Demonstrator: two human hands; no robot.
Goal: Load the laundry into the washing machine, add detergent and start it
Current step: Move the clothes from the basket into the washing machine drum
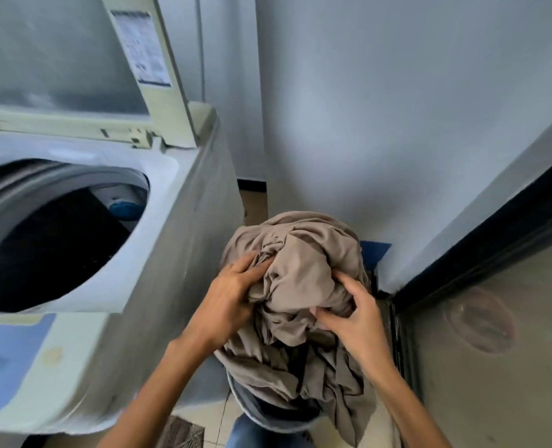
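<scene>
A bunched taupe cloth (310, 253) is heaped over a grey laundry basket (261, 412) on the floor, to the right of the washing machine (177, 253). My left hand (226, 295) grips the cloth's left side with curled fingers. My right hand (355, 315) grips its right side, fingers dug into the folds. The top-loading machine's lid (74, 53) stands raised and its dark drum (51, 244) is open at the left. Something dark lies inside the drum. No detergent is visible.
A pale wall (397, 108) rises behind the basket. A steel-fronted appliance (501, 334) with a black edge stands close on the right. The basket sits in the narrow gap between the two. A blue object (375, 250) shows behind the cloth. A patterned mat (184, 431) lies on the floor.
</scene>
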